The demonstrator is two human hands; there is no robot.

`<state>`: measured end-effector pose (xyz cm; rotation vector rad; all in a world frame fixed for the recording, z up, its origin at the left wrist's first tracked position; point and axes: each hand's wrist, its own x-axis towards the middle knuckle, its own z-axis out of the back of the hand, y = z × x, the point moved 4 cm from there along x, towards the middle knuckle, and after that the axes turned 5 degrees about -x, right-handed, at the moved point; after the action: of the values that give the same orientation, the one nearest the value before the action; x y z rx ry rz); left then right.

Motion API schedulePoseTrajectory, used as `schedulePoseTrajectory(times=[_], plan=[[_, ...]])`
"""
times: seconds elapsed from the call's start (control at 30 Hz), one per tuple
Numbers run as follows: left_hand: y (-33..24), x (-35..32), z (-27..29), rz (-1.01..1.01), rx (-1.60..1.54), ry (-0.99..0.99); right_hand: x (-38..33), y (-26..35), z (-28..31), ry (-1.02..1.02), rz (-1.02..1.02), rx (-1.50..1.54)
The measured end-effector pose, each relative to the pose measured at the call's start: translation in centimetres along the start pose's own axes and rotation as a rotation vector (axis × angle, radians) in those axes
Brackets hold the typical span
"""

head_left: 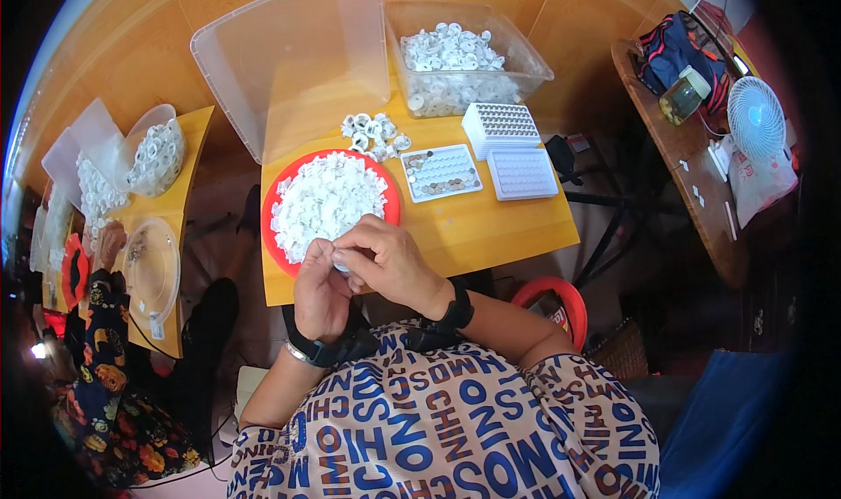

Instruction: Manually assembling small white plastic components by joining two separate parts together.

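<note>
My left hand point(321, 296) and my right hand point(384, 258) meet at the near edge of the table, fingers pinched together. Between them is a small white plastic piece point(342, 268), mostly covered by the fingers. Just beyond my hands, a round red tray point(393, 203) holds a heap of small white plastic parts point(326, 203). A loose cluster of white ring-shaped pieces point(375, 134) lies behind it. To the right, a white slotted tray point(441, 192) carries several small round discs, some silvery and some brownish, resembling button cells.
Stacked white trays point(501, 131), the top one filled with discs, stand beside another pale tray stack point(523, 175). Behind is a clear bin point(477, 83) of white parts; a translucent lid point(298, 61) leans upright. At left, a co-worker's hand point(111, 243) is near a clear round tray point(152, 267).
</note>
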<state>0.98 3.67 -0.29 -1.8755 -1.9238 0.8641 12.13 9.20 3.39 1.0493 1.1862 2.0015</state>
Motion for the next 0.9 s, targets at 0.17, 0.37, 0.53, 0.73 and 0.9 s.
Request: schedulePoseTrajectory(times=[0.17,0.37,0.53,0.73,0.9], plan=[[0.18,0.00,-0.52,-0.007,-0.007,-0.030,-0.05,-0.19,0.11,-0.013,-0.016,-0.021],[0.34,-0.01,-0.57,-0.006,-0.004,-0.038,-0.05,-0.34,0.18,-0.006,0.025,-0.051],[0.37,0.04,-0.32,-0.015,-0.014,-0.045,0.09,-0.19,0.04,-0.025,0.082,-0.096],[0.29,0.04,-0.10,-0.011,-0.029,-0.057,0.25,-0.35,-0.30,-0.010,0.048,-0.111],[0.06,0.12,0.01,-0.003,-0.018,-0.053,0.36,-0.28,-0.37,0.012,-0.049,0.013]])
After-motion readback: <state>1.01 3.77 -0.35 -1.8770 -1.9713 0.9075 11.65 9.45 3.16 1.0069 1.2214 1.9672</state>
